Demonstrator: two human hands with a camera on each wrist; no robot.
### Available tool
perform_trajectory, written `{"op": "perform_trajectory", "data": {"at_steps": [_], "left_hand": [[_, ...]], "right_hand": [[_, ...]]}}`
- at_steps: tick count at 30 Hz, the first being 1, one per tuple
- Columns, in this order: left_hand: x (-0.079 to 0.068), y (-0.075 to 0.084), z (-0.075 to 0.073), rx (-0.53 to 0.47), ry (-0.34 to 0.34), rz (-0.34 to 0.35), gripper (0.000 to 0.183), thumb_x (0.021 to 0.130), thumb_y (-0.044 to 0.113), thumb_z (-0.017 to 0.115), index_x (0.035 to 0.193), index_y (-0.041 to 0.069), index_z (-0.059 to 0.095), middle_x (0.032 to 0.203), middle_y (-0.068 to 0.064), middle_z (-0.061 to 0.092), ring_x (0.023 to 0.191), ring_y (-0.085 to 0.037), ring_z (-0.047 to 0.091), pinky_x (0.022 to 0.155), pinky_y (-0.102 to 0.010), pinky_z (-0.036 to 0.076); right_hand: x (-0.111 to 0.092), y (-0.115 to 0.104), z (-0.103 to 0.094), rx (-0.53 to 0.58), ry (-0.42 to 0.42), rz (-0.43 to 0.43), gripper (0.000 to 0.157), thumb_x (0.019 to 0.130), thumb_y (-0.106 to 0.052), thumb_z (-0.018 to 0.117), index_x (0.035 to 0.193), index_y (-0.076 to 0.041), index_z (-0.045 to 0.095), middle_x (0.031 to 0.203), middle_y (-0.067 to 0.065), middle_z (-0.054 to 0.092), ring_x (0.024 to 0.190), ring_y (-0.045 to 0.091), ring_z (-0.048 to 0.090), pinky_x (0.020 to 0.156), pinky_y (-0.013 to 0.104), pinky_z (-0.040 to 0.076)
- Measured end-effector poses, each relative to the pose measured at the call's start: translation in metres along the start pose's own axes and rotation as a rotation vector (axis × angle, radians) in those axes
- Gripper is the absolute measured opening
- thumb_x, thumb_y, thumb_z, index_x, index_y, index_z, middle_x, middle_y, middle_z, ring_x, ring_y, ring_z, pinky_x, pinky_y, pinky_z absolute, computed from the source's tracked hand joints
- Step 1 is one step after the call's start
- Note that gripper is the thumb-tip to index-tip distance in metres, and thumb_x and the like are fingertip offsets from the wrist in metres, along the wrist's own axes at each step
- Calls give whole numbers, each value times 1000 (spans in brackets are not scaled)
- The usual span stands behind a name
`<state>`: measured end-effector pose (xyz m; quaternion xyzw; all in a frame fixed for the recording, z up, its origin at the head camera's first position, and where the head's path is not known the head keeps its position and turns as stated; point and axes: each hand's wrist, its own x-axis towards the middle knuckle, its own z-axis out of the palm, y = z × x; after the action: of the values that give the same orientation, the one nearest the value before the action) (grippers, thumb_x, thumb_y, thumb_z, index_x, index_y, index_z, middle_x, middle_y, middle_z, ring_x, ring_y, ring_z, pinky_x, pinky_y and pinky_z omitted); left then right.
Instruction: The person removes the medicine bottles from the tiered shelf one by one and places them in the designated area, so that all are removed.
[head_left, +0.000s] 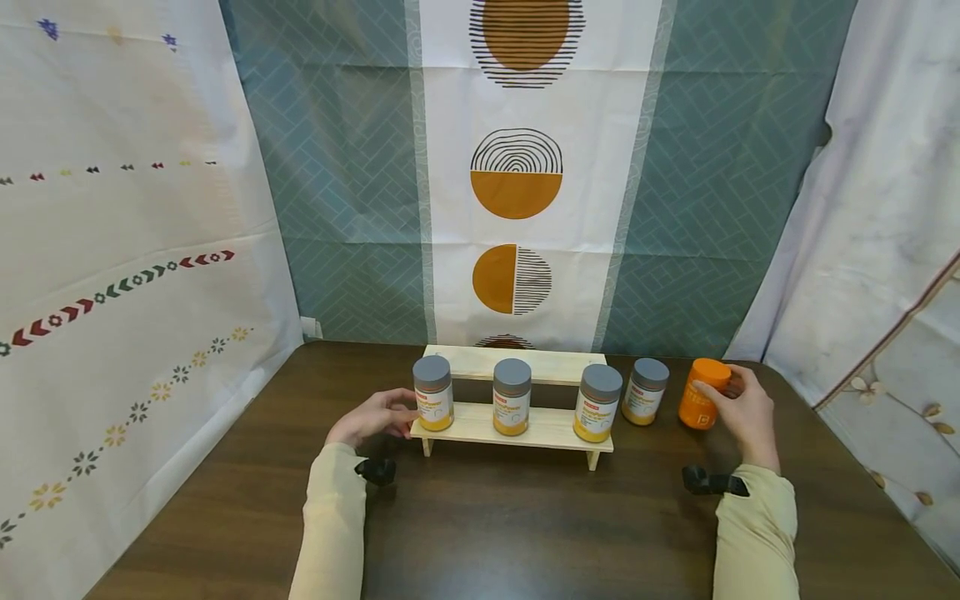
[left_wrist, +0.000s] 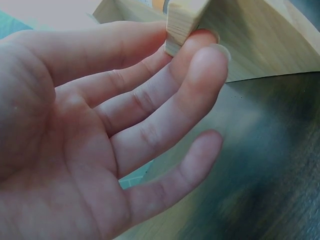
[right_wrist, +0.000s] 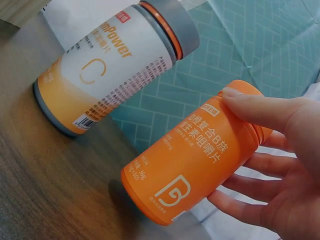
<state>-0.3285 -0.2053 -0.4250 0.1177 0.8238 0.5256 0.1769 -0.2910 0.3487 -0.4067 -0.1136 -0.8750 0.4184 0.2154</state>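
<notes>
At the left end of a two-step wooden rack (head_left: pixel 480 423), my left hand (head_left: pixel 377 414) pinches the end of the lower step. In the left wrist view the thumb and fingertips (left_wrist: pixel 207 67) meet the wood's corner, and the little finger stays apart. My right hand (head_left: pixel 742 408) grips an orange vitamin bottle (head_left: pixel 699 400) near its cap, thumb in front and fingers behind. In the right wrist view the orange bottle (right_wrist: pixel 192 155) shows its white label text. Whether its base touches the table cannot be told. A grey-capped bottle (right_wrist: pixel 105 65) stands beside it.
On the rack's lower step stand three grey-capped bottles, at left (head_left: pixel 432 393), middle (head_left: pixel 512 398) and right (head_left: pixel 597 404). The dark wooden table (head_left: pixel 540 525) extends in front. A patterned cloth (head_left: pixel 517 250) hangs behind, with white cloths at both sides.
</notes>
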Motion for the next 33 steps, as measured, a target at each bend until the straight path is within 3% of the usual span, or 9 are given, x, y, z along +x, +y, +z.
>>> {"op": "perform_trajectory", "data": {"at_steps": [3,5,8,10,18,20,22,26,33], "left_hand": [[0,0,0,-1,-3,2,50,95,19,60,136,-3,43,80,2,64,70,-15,62,81,-40,56],[0,-1,0,0,-5,5,50,95,19,60,136,-3,43,79,2,64,70,-15,62,81,-40,56],[0,-1,0,4,-5,7,50,95,19,60,136,-3,43,79,2,64,70,-15,62,82,-40,56],[0,-2,0,7,-6,8,50,95,20,60,136,-3,43,78,2,63,70,-15,62,82,-40,56],[1,-2,0,5,-13,11,50,95,19,59,137,-3,42,79,2,64,71,-15,62,81,-39,56],[2,-2,-1,4,-16,9,51,95,19,59,137,-3,42,80,1,64,71,-15,62,81,-39,56],[2,-2,-1,7,-18,7,51,95,19,59,137,-2,42,81,1,64,71,-15,62,82,-40,56],[1,0,-1,13,-18,3,50,95,20,59,137,-1,42,81,1,65,72,-16,62,83,-42,55],[0,1,1,7,-18,1,51,95,21,59,138,-1,42,82,0,65,73,-16,62,83,-41,55]], "right_hand": [[0,2,1,-3,-17,-1,67,90,-32,67,139,3,39,133,33,52,117,44,55,84,26,48],[0,4,1,-3,-22,-5,66,90,-31,68,139,3,39,133,34,52,117,45,55,84,27,48],[-1,6,2,-2,-29,-19,66,90,-30,68,138,4,39,132,35,52,116,45,55,77,12,43],[-1,7,2,1,-31,-26,66,90,-30,69,138,5,39,132,35,52,117,44,55,70,4,32],[0,12,2,15,-53,-49,66,91,-30,67,139,4,38,135,34,50,119,43,52,72,5,33],[1,13,3,17,-65,-67,65,92,-30,66,140,3,37,135,35,49,119,44,52,78,11,42],[2,14,3,11,-72,-91,64,93,-30,65,140,4,37,135,36,49,119,46,52,88,28,50],[2,16,6,-6,-75,-134,63,95,-28,62,141,5,35,132,40,48,117,52,52,98,60,41],[2,16,8,-20,-74,-143,62,96,-27,59,142,6,33,132,41,46,117,55,51,98,63,40]]}}
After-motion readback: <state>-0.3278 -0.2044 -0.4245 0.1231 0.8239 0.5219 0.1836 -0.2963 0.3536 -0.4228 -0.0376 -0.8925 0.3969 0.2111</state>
